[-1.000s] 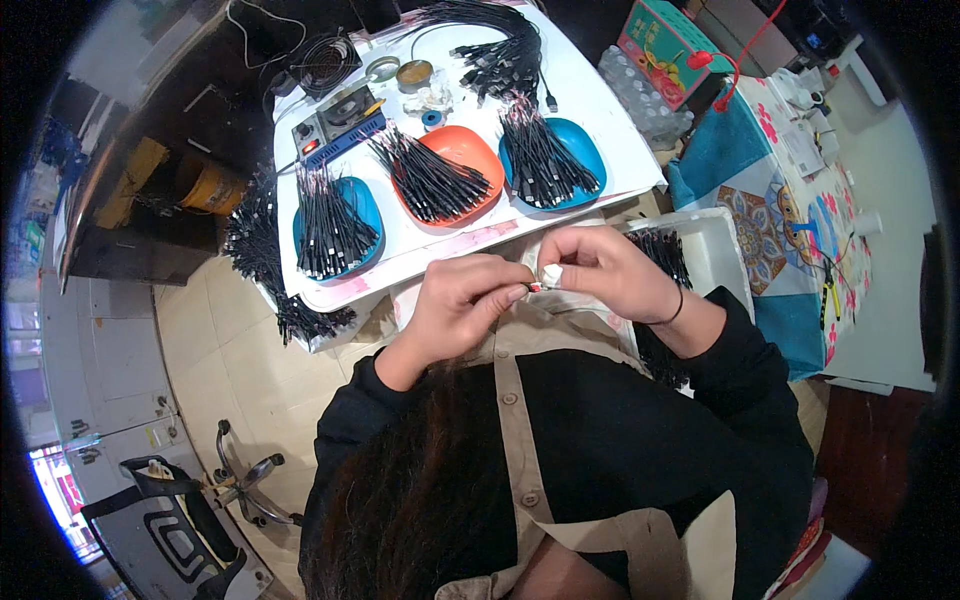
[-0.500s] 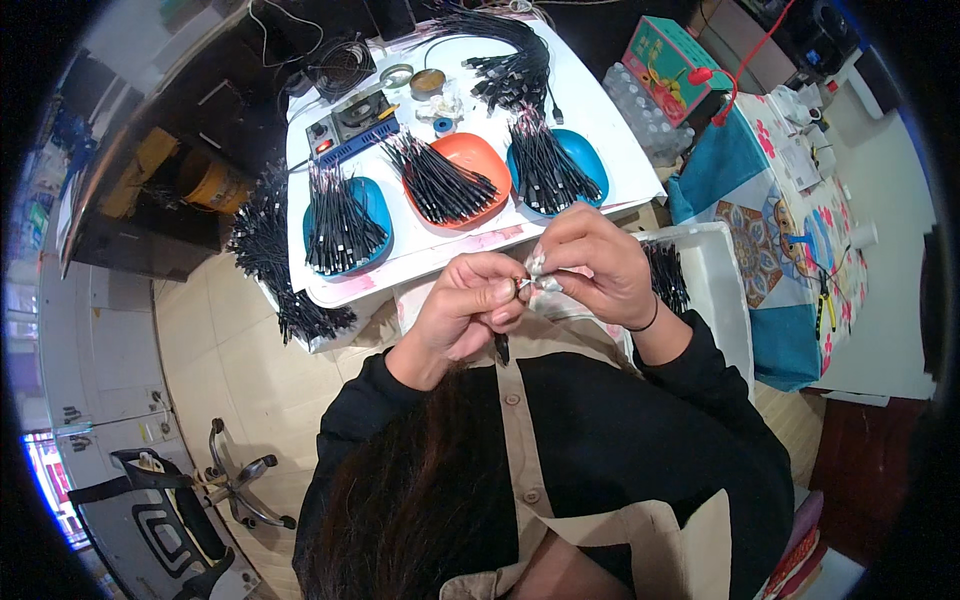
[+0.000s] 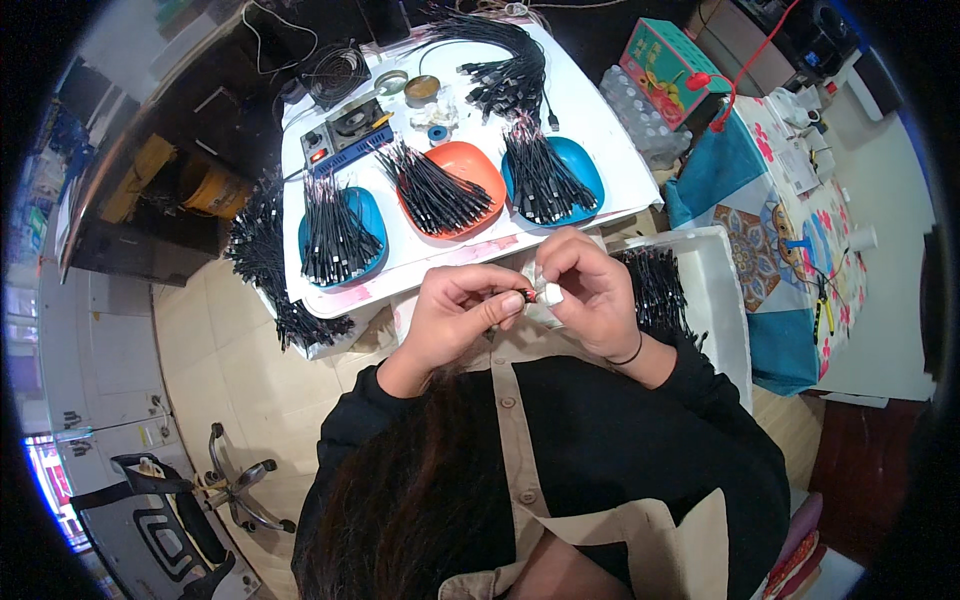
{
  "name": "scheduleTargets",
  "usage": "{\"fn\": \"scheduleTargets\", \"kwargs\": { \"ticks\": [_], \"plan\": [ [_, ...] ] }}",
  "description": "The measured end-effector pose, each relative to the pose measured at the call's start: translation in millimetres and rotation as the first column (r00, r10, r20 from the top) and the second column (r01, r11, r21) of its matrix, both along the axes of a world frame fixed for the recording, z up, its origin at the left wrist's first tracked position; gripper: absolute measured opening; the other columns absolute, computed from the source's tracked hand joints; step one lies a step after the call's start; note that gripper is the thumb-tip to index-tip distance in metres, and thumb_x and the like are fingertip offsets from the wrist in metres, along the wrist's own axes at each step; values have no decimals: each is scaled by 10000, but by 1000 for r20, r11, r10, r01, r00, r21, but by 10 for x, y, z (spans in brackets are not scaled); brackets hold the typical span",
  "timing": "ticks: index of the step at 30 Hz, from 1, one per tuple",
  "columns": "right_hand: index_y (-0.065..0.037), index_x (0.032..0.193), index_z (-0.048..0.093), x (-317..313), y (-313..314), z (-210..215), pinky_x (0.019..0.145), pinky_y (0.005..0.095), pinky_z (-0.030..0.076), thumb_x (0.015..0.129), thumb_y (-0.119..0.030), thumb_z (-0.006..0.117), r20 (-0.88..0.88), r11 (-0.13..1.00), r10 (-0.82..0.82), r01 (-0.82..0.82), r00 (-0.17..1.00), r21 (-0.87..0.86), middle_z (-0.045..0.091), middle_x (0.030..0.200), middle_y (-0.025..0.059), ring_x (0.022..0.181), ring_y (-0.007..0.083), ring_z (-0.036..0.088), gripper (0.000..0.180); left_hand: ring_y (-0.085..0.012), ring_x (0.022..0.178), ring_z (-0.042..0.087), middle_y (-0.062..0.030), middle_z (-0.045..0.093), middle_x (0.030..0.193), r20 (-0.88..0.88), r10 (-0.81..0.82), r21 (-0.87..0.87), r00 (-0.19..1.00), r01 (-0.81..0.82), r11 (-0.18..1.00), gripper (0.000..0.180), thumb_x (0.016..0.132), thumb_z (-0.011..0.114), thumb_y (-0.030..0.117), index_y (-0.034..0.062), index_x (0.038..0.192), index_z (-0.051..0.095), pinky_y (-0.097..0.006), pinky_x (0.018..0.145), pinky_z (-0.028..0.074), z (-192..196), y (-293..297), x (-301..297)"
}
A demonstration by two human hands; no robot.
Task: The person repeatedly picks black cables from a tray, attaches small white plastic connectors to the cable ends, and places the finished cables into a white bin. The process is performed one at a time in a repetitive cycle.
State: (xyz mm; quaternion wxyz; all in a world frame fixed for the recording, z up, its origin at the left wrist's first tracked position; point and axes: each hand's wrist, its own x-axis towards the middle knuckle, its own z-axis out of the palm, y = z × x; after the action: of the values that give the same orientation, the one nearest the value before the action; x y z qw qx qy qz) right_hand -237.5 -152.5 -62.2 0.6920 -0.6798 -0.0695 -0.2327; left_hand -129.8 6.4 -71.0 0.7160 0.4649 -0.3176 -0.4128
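In front of my chest, my left hand (image 3: 462, 318) pinches a thin black cable between thumb and fingers. Its stripped end (image 3: 530, 296) shows a bit of red and points to the right. My right hand (image 3: 595, 298) meets it there, thumb and forefinger closed at the wire tips. White wraps (image 3: 553, 294) cover those fingertips. Most of the cable is hidden by my left hand. Beyond my hands, bundles of black cables lie in a left blue tray (image 3: 374, 223), an orange tray (image 3: 468, 165) and a right blue tray (image 3: 580, 165).
A white table (image 3: 600, 105) carries a blue soldering station (image 3: 345, 140), small round tins (image 3: 422, 90) and a loose cable pile (image 3: 505, 80). A white foam box (image 3: 725, 290) with more cables stands at my right. Another cable heap (image 3: 262, 250) sits left of the table.
Both hands have come slightly lower and their fingertips have shifted. The red wire end now shows between them. The right fingers have opened a little around the wrapped tips.
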Motion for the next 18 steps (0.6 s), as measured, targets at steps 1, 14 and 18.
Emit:
{"fn": "scheduleTargets", "kwargs": {
  "ticks": [1, 14, 18],
  "plan": [
    [-1, 916, 545, 7, -5, -28, 929, 331, 412, 827, -65, 634, -29, 1000, 4, -3, 1000, 25, 513, 920, 65, 873, 161, 509, 140, -91, 663, 573, -52, 650, 790, 67, 11, 24, 998, -12, 1000, 171, 879, 653, 62, -57, 1001, 666, -224, 579, 447, 30, 11, 8],
    [19, 1036, 600, 3, -146, 58, 823, 295, 425, 875, -113, 648, -23, 995, 6, -8, 1000, -99, 551, 1084, 137, 987, 189, 522, 213, -222, 621, 628, -123, 642, 735, 777, 279, -145, 565, -271, 952, 153, 809, 645, -14, -33, 958, 666, -295, 575, 478, 243, 136, -43],
    [-72, 979, 653, -62, -223, 260, 806, 324, 444, 763, -92, 705, 297, 683, -133, 304, 946, -664, 584, 1064, 78, 954, 236, 527, 223, -234, 629, 631, -128, 643, 740, 780, 299, -155, 549, -294, 943, 159, 804, 645, -18, -32, 961, 663, -298, 579, 480, 261, 166, -54]
  ]
}}
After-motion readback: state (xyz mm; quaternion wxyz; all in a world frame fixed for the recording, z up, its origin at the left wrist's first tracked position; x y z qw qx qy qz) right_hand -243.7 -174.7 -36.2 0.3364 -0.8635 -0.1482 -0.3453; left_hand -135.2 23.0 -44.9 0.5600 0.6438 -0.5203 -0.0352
